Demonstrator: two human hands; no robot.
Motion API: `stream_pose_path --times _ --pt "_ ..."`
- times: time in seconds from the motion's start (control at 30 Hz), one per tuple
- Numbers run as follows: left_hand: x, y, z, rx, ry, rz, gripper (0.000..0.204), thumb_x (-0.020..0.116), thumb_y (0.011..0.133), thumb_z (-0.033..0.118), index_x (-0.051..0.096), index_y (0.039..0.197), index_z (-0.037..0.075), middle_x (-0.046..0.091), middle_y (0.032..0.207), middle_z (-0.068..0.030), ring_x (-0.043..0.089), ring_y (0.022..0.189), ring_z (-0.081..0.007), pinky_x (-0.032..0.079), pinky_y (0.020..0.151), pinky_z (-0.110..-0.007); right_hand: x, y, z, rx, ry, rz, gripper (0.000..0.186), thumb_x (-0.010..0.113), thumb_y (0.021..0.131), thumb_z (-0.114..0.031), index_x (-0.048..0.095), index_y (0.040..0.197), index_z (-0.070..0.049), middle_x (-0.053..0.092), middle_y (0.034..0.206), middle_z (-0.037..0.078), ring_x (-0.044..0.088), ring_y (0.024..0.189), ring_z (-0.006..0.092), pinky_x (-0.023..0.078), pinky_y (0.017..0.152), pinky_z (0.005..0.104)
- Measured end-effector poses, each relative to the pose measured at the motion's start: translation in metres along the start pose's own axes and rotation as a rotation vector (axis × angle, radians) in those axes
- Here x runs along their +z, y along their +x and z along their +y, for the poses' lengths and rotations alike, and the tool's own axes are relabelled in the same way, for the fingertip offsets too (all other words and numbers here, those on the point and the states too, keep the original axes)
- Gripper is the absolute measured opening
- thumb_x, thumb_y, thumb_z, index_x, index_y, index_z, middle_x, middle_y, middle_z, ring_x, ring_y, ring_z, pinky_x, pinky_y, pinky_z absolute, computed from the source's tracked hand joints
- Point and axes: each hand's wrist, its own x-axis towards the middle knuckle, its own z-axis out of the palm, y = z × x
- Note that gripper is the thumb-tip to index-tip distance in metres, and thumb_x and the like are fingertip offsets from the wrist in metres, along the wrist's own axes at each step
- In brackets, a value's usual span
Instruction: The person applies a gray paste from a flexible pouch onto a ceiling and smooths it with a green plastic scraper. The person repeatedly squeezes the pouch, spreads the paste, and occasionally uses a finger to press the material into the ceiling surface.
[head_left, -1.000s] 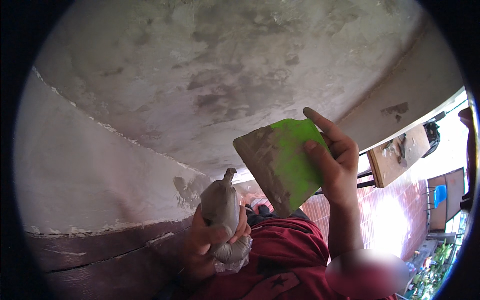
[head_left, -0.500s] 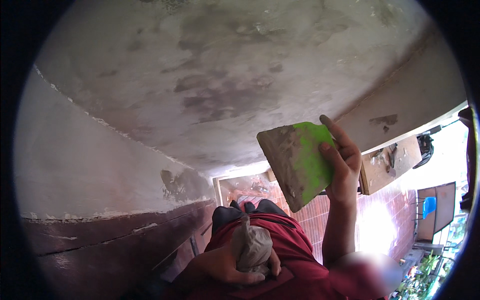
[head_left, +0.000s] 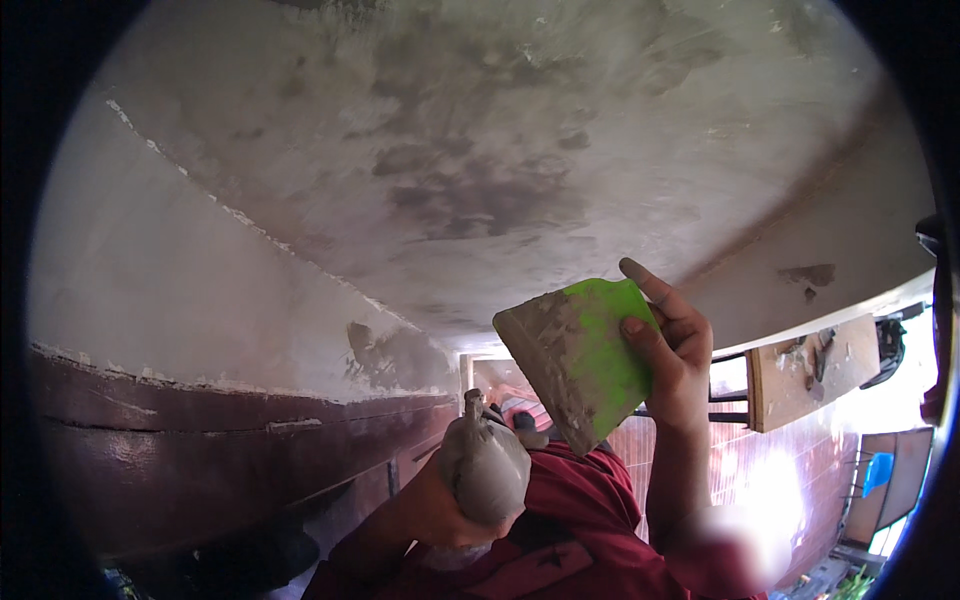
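Note:
My right hand (head_left: 682, 350) grips the edge of a green plastic spreader (head_left: 580, 355) between thumb and fingers, with the index finger stretched along its back. Wet grey filler smears the spreader, thickest toward its straight edge. At lower centre, in front of my dark red shirt, my left hand (head_left: 440, 510) is wrapped round a rounded grey bag (head_left: 487, 470) with a twisted top. What fills the bag is hidden. Beyond both hands stretches a large grey plastered surface (head_left: 480, 200) with darker, damp-looking patches. The spreader appears apart from it.
A pale wall (head_left: 200, 290) with a dark red lower band (head_left: 260, 440) runs along the left. To the right stands a wooden table (head_left: 810, 370) with tools or scraps on it. Behind it are a blue chair (head_left: 878, 473) and a tiled floor (head_left: 735, 470).
My left hand has lifted the bag and shifted it left, its fingers now wrapped round its side. The spreader has moved slightly left and down in the picture; the view has shifted too.

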Motion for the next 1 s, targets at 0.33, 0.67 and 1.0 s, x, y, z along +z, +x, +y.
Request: stream_pose_path --times 0.33,0.67,1.0 --pt "-0.014 0.002 -0.023 0.033 -0.198 -0.070 0.059 0.060 0.077 -0.007 0.041 0.131 0.003 0.057 0.112 -0.0114 0.057 0.097 -0.0143 0.048 0.079 -0.029 0.003 0.003 0.012 0.044 0.063 -0.101 0.047 0.055 0.088 0.003 0.047 0.134 0.009 0.068 0.105 0.016 0.064 0.094 0.0151 0.049 0.084 0.0255" --pt "0.003 -0.016 0.027 0.014 -0.146 0.192 0.043 0.069 0.078 0.000 0.056 0.119 0.003 0.058 0.100 -0.0040 0.053 0.085 -0.0082 0.044 0.071 -0.024 0.015 0.008 0.009 0.029 0.020 -0.197 0.047 0.056 0.089 0.003 0.047 0.135 0.007 0.068 0.107 0.016 0.063 0.096 0.0138 0.048 0.085 0.0251" --pt "0.021 -0.016 0.057 -0.080 0.403 0.422 0.028 0.080 0.076 0.021 0.068 0.093 0.002 0.068 0.075 -0.0049 0.061 0.068 -0.0079 0.049 0.061 -0.027 0.024 0.002 0.004 0.069 0.001 -0.238 0.049 0.055 0.086 0.002 0.048 0.134 0.007 0.069 0.104 0.016 0.064 0.094 0.0149 0.048 0.084 0.0252"
